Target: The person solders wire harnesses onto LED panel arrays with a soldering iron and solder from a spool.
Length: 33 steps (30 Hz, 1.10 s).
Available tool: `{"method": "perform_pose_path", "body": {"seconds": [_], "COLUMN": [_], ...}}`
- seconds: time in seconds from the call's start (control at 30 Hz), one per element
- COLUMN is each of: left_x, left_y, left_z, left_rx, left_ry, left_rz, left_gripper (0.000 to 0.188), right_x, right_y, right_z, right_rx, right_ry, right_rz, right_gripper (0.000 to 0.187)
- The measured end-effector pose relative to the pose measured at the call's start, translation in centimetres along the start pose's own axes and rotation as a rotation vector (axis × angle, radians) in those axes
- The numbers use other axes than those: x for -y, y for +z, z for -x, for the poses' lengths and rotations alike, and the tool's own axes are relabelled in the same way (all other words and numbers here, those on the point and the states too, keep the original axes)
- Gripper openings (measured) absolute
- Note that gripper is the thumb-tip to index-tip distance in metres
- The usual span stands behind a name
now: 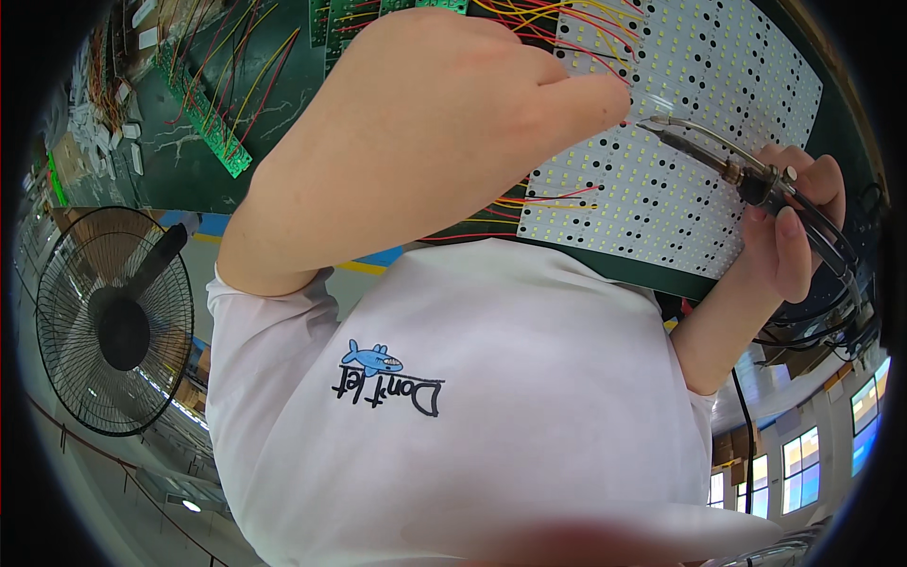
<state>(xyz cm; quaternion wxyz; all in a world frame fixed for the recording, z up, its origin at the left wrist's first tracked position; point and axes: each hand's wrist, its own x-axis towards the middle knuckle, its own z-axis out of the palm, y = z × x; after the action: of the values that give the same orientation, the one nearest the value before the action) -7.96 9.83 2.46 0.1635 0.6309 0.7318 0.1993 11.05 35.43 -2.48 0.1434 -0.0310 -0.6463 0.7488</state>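
Observation:
My left hand (529,80) reaches across a white board (718,85) dotted with small yellow LEDs and black holes. Its fingers are pinched together at the board; a thin wire seems to be in them, though the back of the hand hides most of the grip. My right hand (798,217) is wrapped round a soldering iron (742,175) with a thin metal feed tube (704,128) along its upper side. The iron's tip points left, close to my left fingertips. Red, yellow and black wires (586,28) lie over the board's far left part.
Narrow green circuit strips (203,113) with wires lie on the dark green table mat (269,128). White connectors on bundled wires (109,123) heap at the far left. A black fan (118,321) stands left of me. Dark cables (812,326) hang at the right.

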Motion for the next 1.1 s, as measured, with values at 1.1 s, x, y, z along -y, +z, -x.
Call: {"method": "perform_pose_path", "body": {"seconds": [1.1], "left_x": [0.1], "left_y": [0.6], "left_z": [-0.6], "left_rx": [-0.046], "left_ry": [-0.021], "left_rz": [0.000], "left_gripper": [0.013], "right_x": [0.6], "right_y": [0.8], "right_z": [0.8], "right_rx": [0.010], "right_ry": [0.050], "right_rz": [0.169], "right_gripper": [0.033]}}
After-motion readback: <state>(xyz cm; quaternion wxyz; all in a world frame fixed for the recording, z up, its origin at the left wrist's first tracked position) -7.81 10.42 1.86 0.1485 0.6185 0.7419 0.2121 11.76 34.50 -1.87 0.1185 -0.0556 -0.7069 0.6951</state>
